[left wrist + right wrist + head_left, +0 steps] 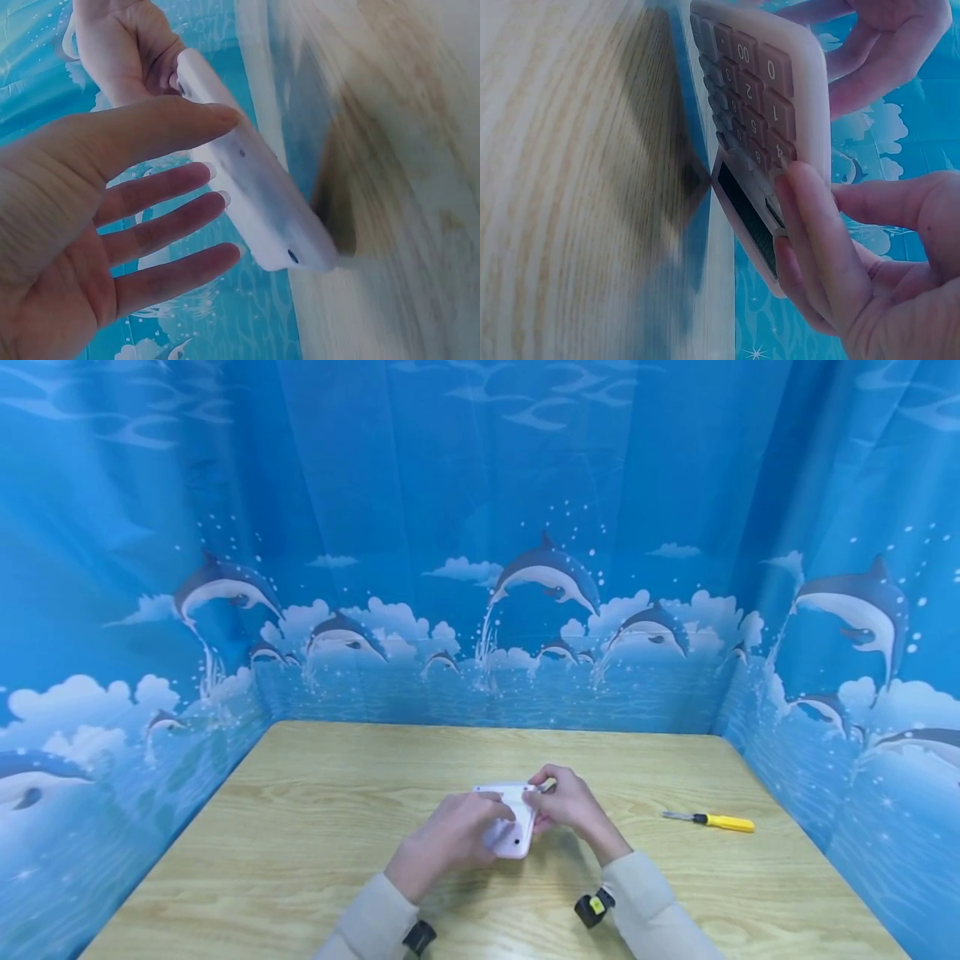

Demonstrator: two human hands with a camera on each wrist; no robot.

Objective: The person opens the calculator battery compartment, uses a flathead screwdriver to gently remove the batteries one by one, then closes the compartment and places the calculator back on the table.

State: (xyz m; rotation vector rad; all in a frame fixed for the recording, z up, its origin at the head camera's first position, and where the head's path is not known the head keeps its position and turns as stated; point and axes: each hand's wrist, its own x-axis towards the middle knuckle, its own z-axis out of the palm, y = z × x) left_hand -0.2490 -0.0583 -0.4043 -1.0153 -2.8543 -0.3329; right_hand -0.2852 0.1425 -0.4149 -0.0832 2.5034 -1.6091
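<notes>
A pale pink calculator (pixel 517 841) is held tilted above the table, its back towards the head camera. In the right wrist view its number keys and dark display (pixel 746 210) face the table. My right hand (pixel 567 799) grips it by the edge, fingers on the key side and thumb on the back. My left hand (pixel 459 828) is at the calculator's other side, the thumb (pixel 180 127) right at its back. The other left fingers are spread and nearly straight in the left wrist view. Small dark holes (pixel 292 256) show on the back near the corners.
A screwdriver with a yellow handle (pixel 729 822) lies on the right part of the wooden table (pixel 337 777). Blue curtains (pixel 480 485) printed with dolphins hang around the back and sides. A small black device (pixel 595 907) is strapped at the right wrist.
</notes>
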